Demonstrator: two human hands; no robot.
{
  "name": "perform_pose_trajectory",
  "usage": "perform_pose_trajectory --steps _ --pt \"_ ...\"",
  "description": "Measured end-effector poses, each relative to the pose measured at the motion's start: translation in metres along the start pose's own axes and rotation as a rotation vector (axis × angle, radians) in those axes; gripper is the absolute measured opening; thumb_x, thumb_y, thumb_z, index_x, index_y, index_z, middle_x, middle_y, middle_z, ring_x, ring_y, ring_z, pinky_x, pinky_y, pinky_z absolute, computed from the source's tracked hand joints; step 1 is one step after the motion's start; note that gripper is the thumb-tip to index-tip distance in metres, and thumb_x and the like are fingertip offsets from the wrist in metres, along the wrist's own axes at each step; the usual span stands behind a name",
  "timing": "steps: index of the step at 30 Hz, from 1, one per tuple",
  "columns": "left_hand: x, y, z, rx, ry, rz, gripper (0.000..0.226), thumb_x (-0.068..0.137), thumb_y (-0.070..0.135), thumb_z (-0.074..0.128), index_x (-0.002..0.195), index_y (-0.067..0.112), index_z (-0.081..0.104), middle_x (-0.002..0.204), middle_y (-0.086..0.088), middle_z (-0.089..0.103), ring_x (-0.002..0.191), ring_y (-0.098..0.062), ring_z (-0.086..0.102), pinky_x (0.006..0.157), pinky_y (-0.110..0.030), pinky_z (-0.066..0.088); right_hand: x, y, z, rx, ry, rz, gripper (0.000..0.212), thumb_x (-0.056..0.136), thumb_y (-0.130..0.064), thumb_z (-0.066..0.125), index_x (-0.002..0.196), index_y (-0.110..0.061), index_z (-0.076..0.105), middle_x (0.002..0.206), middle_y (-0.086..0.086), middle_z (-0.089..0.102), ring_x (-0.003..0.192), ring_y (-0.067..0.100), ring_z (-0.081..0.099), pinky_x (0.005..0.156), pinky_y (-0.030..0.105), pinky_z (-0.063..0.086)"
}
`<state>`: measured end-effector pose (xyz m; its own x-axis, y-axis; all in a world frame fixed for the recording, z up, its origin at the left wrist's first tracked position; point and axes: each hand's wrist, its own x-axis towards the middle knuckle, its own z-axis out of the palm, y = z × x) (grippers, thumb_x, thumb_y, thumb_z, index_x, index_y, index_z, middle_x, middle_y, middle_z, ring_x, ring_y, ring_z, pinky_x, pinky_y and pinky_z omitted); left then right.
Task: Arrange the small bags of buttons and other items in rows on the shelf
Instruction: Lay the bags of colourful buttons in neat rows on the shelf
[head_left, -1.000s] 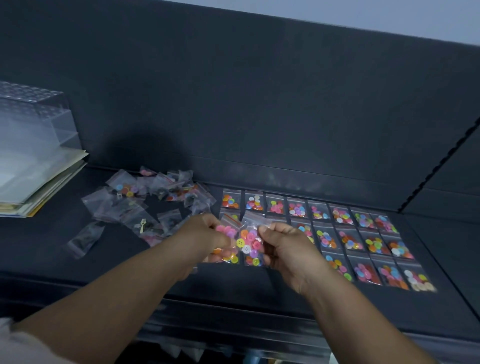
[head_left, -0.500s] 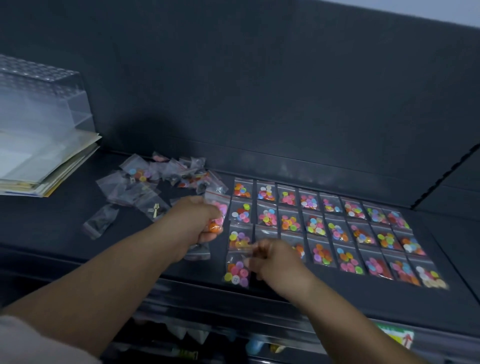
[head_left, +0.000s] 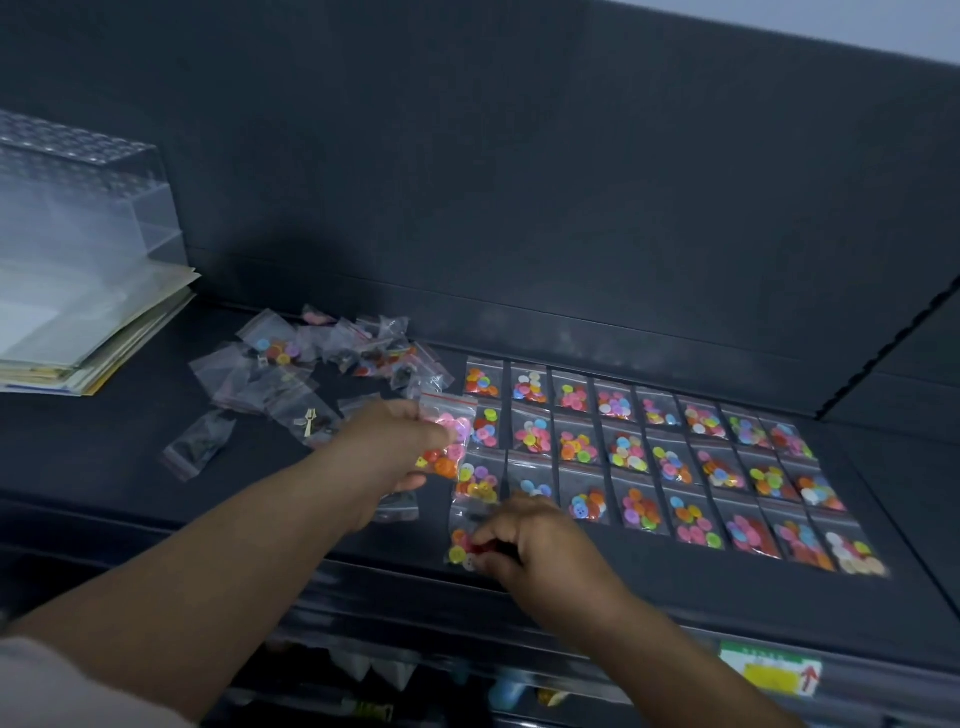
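Head view, lower centre of frame: the right hand (head_left: 524, 545), which a second ago held a bag up beside the left hand's, has come down and now pinches the front-row bag (head_left: 461, 550) with curled fingers against the shelf (head_left: 675, 587), at the left end of the laid-out grid (head_left: 670, 457). The left hand (head_left: 395, 447) still grips the pink-and-orange bag (head_left: 448, 441) just left of the grid. Judgement: a new column is begun, while the loose pile (head_left: 322, 374), left of centre, remains unsorted.
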<state>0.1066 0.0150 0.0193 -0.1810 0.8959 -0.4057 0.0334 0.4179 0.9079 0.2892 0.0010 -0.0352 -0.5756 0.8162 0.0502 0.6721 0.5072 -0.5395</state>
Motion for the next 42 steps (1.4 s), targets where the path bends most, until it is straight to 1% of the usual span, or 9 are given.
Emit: perform_pose_trajectory --steps 3,7,13,18,24,30,35,38,42 --pt "-0.002 0.001 0.001 0.022 -0.01 0.008 0.009 0.084 0.017 0.069 0.092 0.016 0.065 0.094 -0.003 0.07 0.08 -0.016 0.064 0.067 -0.027 0.049 0.0 0.001 -0.002 0.018 -0.01 -0.007 0.013 0.086 -0.027 0.064 0.095 -0.027 0.072 0.089 -0.016 0.053 0.09 0.001 0.045 0.077 0.004 0.032" --pt "-0.003 0.0 0.004 0.033 -0.021 0.002 0.017 0.082 0.02 0.07 0.098 0.013 0.066 0.097 -0.004 0.07 0.084 -0.017 0.063 0.062 -0.024 0.046 -0.001 0.002 -0.003 0.116 -0.01 0.044 0.011 0.087 -0.021 0.062 0.083 -0.024 0.072 0.084 -0.018 0.056 0.084 -0.002 0.052 0.076 0.011 0.04" --pt "-0.008 0.0 0.014 0.04 -0.082 0.01 0.02 0.078 0.017 0.075 0.096 0.013 0.067 0.09 -0.002 0.071 0.081 -0.014 0.062 0.065 -0.024 0.047 0.007 -0.005 -0.029 0.81 0.245 0.356 0.016 0.09 -0.014 0.06 0.075 -0.019 0.063 0.064 -0.005 0.057 0.063 0.009 0.051 0.062 0.021 0.043" --pt "-0.014 0.001 0.032 0.122 -0.179 0.038 0.014 0.079 0.013 0.073 0.092 0.015 0.069 0.086 -0.001 0.072 0.082 -0.015 0.064 0.068 -0.024 0.047 0.011 -0.008 -0.046 1.07 0.156 0.44 0.011 0.088 -0.013 0.062 0.078 -0.017 0.065 0.062 -0.003 0.062 0.058 0.009 0.052 0.055 0.021 0.042" --pt "-0.017 -0.006 0.039 0.326 -0.155 0.143 0.012 0.08 0.019 0.073 0.087 0.019 0.063 0.082 0.0 0.066 0.073 -0.012 0.062 0.063 -0.022 0.05 0.0 0.007 -0.046 0.962 0.102 0.559 0.012 0.087 -0.013 0.064 0.076 -0.016 0.061 0.057 -0.004 0.06 0.055 0.008 0.055 0.049 0.02 0.041" --pt "-0.015 -0.027 0.03 0.745 -0.107 0.318 0.009 0.086 0.024 0.066 0.095 0.024 0.065 0.1 0.01 0.067 0.088 -0.005 0.061 0.08 -0.023 0.05 -0.01 0.019 -0.038 0.715 0.019 0.667 0.005 0.088 -0.015 0.063 0.089 -0.01 0.063 0.062 -0.002 0.061 0.05 0.005 0.055 0.046 0.017 0.042" --pt "-0.017 -0.037 0.028 1.018 -0.142 0.509 0.014 0.088 0.022 0.062 0.101 0.02 0.067 0.104 0.007 0.059 0.093 -0.007 0.055 0.081 -0.022 0.045 -0.011 0.029 -0.032 0.305 0.033 0.575 0.008 0.084 -0.021 0.067 0.078 -0.018 0.062 0.071 0.0 0.065 0.06 0.011 0.06 0.059 0.028 0.05" --pt "-0.015 -0.043 0.027 1.044 -0.157 0.594 0.015 0.088 0.021 0.061 0.102 0.02 0.068 0.105 0.007 0.059 0.096 -0.007 0.052 0.08 -0.019 0.04 -0.015 0.027 -0.035 0.069 0.078 0.499 0.013 0.081 -0.029 0.068 0.088 -0.025 0.057 0.072 -0.011 0.058 0.068 0.008 0.058 0.053 0.02 0.041" --pt "-0.013 -0.047 0.026 1.075 -0.179 0.632 0.014 0.087 0.022 0.06 0.097 0.018 0.068 0.1 0.005 0.059 0.096 -0.01 0.05 0.083 -0.029 0.045 -0.017 0.022 -0.034 -0.009 0.154 0.253 0.007 0.085 -0.023 0.065 0.089 -0.022 0.059 0.085 -0.007 0.057 0.078 0.012 0.056 0.064 0.023 0.043"
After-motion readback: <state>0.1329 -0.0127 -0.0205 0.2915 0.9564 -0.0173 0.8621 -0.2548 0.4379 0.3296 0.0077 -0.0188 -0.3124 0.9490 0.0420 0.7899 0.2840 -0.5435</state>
